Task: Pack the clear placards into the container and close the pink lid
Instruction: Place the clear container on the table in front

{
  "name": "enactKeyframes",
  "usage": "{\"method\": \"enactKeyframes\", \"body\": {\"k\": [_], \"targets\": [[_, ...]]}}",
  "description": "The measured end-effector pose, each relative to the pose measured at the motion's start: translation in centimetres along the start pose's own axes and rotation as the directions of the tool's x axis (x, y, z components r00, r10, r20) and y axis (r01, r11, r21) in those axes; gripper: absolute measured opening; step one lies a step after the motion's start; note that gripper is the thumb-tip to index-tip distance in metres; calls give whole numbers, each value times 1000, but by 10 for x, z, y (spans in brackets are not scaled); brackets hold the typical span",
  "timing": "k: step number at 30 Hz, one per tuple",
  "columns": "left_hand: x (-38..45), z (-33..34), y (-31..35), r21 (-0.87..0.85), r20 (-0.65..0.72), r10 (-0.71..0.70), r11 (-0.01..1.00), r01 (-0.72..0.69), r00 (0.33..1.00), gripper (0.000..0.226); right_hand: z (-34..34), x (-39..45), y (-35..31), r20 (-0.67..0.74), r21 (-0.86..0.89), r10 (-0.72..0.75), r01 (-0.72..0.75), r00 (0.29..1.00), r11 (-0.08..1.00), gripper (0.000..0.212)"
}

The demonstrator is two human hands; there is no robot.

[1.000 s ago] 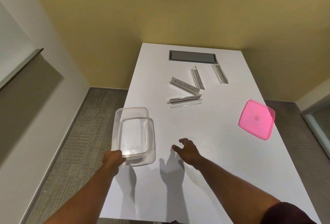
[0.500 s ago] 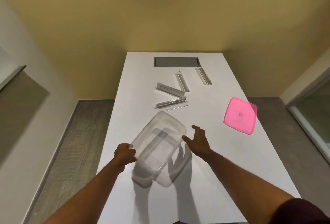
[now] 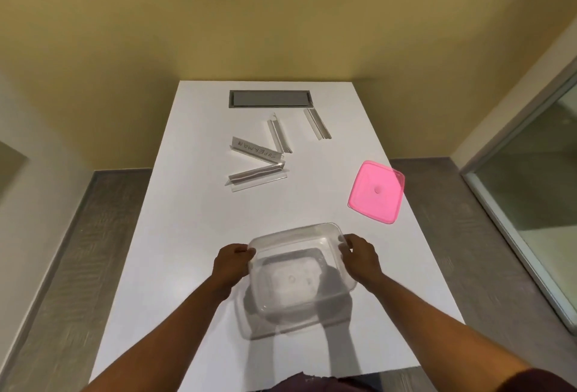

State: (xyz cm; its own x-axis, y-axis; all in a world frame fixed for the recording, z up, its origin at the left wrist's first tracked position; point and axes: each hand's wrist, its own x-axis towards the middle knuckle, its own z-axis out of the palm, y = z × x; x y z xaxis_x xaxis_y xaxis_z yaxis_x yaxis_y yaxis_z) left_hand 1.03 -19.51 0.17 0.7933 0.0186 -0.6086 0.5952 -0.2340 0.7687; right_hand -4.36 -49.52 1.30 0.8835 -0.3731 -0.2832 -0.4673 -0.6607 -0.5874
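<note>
L hand [image 3: 232,263]: fingers curled over the container's 9 o'clock rim, gripping it.
R hand [image 3: 359,255]: fingers wrapped on the 3 o'clock rim, thumb side toward viewer; also gripping.
Container [image 3: 299,270]: clear, empty, held between both hands above the table's near centre; shadow beneath suggests it's lifted, tilted w/ far edge up. Can't tell if any corner touches.
Table [image 3: 193,235]: white, long axis running 6 to 12.
Step in hand (judgement): positioning container before loading. Do it well: set it flat, opening up, near centre, short of the placards, so each placard is a short carry. Keep grip on rims even; thin plastic will flex if squeezed hard.
Pink lid [image 3: 376,191]: at 2 o'clock of container, well apart, near table's right edge, one corner seems to overhang. Risk: a knock sends it off. Leave till last.
Placards: four, none packed yet.
Nearest placard [image 3: 256,174]: 12 o'clock of container, lying flat.
Lettered placard [image 3: 254,151]: just beyond, handwriting visible, touching or nearly touching its neighbours.
Third placard [image 3: 279,135]: angled, just right of lettered one.
Fourth placard [image 3: 317,124]: apart, toward 1 o'clock.
Grey hatch [image 3: 270,98]: recessed at table's far end.
Fit (judgement): placards look long vs container; may need diagonal lay.
</note>
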Motion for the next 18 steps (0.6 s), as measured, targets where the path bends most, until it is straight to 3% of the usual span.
{"method": "enactKeyframes", "body": {"k": [8,18], "targets": [[-26,42,-20,5,39,-80,997,80,996,40,3,-5,34,89,157,112,-125,990,980,18],[-23,46,-34,70,-19,-105,992,106,994,36,9,0,46,186,121,62,-85,981,989,20]]}}
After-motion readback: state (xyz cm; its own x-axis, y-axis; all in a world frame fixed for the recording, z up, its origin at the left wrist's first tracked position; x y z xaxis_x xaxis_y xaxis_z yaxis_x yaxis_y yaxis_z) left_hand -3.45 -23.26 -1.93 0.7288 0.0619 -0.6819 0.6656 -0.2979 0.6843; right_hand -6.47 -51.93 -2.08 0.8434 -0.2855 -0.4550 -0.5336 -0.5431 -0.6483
